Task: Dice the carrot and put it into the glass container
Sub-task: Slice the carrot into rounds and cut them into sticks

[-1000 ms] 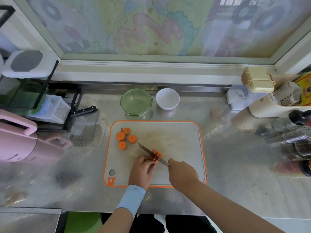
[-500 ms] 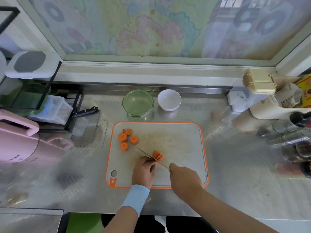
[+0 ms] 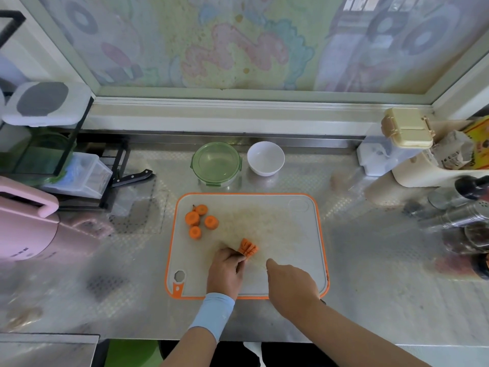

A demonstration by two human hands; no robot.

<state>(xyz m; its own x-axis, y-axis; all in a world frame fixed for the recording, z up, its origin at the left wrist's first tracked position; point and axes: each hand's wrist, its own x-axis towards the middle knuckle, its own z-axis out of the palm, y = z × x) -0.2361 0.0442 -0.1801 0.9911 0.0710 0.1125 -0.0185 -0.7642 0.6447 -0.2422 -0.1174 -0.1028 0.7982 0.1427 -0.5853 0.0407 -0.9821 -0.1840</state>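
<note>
Carrot slices (image 3: pixel 248 249) stand fanned on the cutting board (image 3: pixel 291 234), pinched by the left hand (image 3: pixel 226 271); four carrot rounds (image 3: pixel 201 221) lie nearby. The right hand (image 3: pixel 291 284) has curled fingers (image 3: pixel 270 263), but what they grip cannot be told. Dicing looks midway. Crosswise cuts come next, then opening the lidded glass container (image 3: pixel 216 162).

carrot pieces (image 3: pixel 201 221) orange | board (image 3: pixel 277 234) grey, orange rim | container (image 3: pixel 216 163) green | bowl (image 3: pixel 265 158) white | wristband (image 3: pixel 213 312) light blue

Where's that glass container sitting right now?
In the head view, the glass container stands left of centre on the counter, beyond the far edge of the cutting board, the white bowl at its right.
</note>
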